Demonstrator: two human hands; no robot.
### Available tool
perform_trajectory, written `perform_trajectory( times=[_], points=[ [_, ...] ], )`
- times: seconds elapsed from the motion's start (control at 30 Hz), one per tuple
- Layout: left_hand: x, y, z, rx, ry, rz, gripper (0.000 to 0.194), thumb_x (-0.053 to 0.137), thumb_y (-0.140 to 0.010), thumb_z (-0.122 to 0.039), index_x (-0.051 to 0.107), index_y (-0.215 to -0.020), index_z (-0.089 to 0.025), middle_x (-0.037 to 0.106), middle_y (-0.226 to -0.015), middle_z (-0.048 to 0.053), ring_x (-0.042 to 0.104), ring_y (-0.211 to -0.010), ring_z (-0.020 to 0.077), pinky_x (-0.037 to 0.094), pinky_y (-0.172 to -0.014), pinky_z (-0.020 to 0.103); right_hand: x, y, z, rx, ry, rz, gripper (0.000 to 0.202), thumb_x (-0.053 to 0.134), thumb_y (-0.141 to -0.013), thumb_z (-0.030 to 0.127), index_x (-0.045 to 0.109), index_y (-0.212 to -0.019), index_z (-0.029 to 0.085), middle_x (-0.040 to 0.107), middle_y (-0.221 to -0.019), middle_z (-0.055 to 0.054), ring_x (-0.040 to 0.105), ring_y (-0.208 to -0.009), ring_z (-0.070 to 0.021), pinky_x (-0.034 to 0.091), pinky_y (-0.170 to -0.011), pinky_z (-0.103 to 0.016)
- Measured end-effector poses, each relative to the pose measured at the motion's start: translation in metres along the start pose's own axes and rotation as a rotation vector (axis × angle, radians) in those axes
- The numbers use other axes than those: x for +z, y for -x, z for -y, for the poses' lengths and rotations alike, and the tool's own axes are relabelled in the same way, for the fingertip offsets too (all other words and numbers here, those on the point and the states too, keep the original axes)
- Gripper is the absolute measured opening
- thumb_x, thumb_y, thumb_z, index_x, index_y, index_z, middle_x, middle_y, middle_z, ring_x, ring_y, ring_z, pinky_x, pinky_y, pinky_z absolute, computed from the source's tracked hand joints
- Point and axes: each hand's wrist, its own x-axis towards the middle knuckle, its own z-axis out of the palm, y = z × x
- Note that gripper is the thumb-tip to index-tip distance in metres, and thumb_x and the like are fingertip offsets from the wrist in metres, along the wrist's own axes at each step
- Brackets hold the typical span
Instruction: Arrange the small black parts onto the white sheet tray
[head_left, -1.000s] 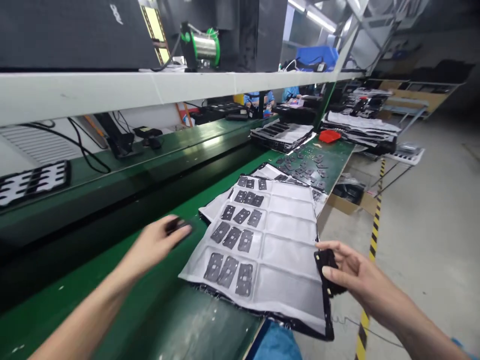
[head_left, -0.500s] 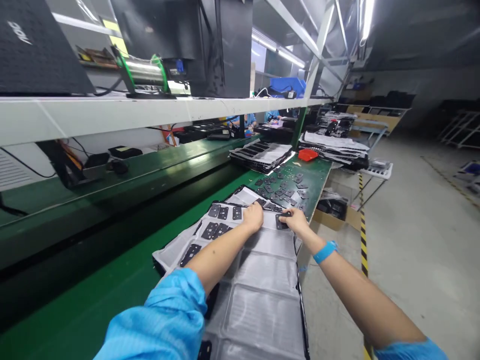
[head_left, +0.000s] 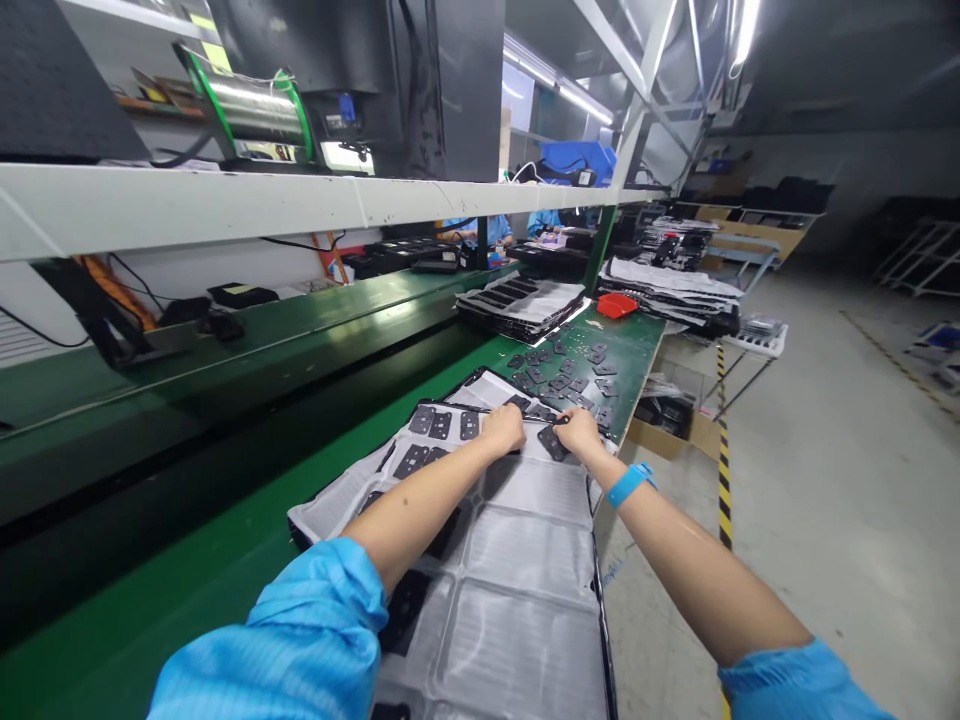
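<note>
A grey-white plastic tray (head_left: 525, 540) with shallow compartments lies on the green bench, on top of another tray turned at an angle. Flat black plates with holes (head_left: 412, 460) fill compartments on its left and far side. My right hand (head_left: 580, 433) pinches a black plate (head_left: 553, 443) over a far-right compartment; the plate is tilted. Beside it my left hand (head_left: 504, 428) is closed at the tray's far edge, a bit of dark material showing under its fingers. What those fingers hold is hidden. Several loose black plates (head_left: 561, 382) lie scattered just beyond the tray.
Stacked trays (head_left: 525, 303) and a red scoop-like bin (head_left: 616, 305) stand farther along the bench. A white shelf edge (head_left: 375, 200) crosses above on the left, bearing a wire spool (head_left: 259, 108). To the right are a cardboard box (head_left: 667, 420) and the floor.
The black plate in my right hand has shifted slightly left and tilted. My left hand has moved a little, still closed at the tray's far edge. The view has shifted slightly.
</note>
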Motion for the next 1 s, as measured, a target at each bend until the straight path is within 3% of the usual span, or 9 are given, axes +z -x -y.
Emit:
perform_trajectory(
  times=[0.37,0.6,0.83,1.0],
  points=[
    [-0.001,0.012,0.002,0.145,-0.164,-0.059,0.04,0.069,-0.102,-0.037,0.063,-0.136,-0.016,0.067,-0.135,0.012,0.069,-0.117,0.0266,0.061,-0.099,0.049,0.017,-0.001,-0.001,-0.01,-0.023,0.094,0.03,0.071,-0.104,0.036,0.068,-0.126,0.016,0.071,-0.121,-0.008,0.073,-0.099,-0.0218,0.064,-0.084,-0.04],
    [0.001,0.016,-0.004,0.147,-0.198,-0.108,0.04,0.068,-0.103,-0.036,0.063,-0.137,-0.016,0.067,-0.134,0.012,0.069,-0.115,0.026,0.061,-0.098,0.048,0.017,0.003,0.001,-0.165,0.055,0.077,0.026,0.071,-0.104,0.036,0.07,-0.123,0.018,0.071,-0.125,-0.009,0.072,-0.107,-0.0232,0.062,-0.092,-0.042],
    [-0.001,0.02,-0.002,0.16,-0.218,-0.084,0.04,0.069,-0.102,-0.035,0.063,-0.136,-0.016,0.066,-0.135,0.012,0.069,-0.117,0.0266,0.061,-0.099,0.049,0.014,0.005,-0.004,-0.299,0.069,0.095,0.027,0.071,-0.104,0.036,0.07,-0.125,0.018,0.07,-0.128,-0.009,0.07,-0.111,-0.0245,0.061,-0.095,-0.045],
    [0.006,0.027,0.004,0.256,-0.186,-0.069,0.034,0.057,-0.101,-0.011,0.056,-0.135,-0.012,0.063,-0.138,0.016,0.064,-0.128,0.0286,0.055,-0.107,0.044,0.01,0.013,-0.007,-0.39,0.039,0.142,0.028,0.072,-0.103,0.036,0.07,-0.123,0.016,0.071,-0.124,-0.009,0.072,-0.107,-0.0239,0.062,-0.093,-0.045]
  ],
)
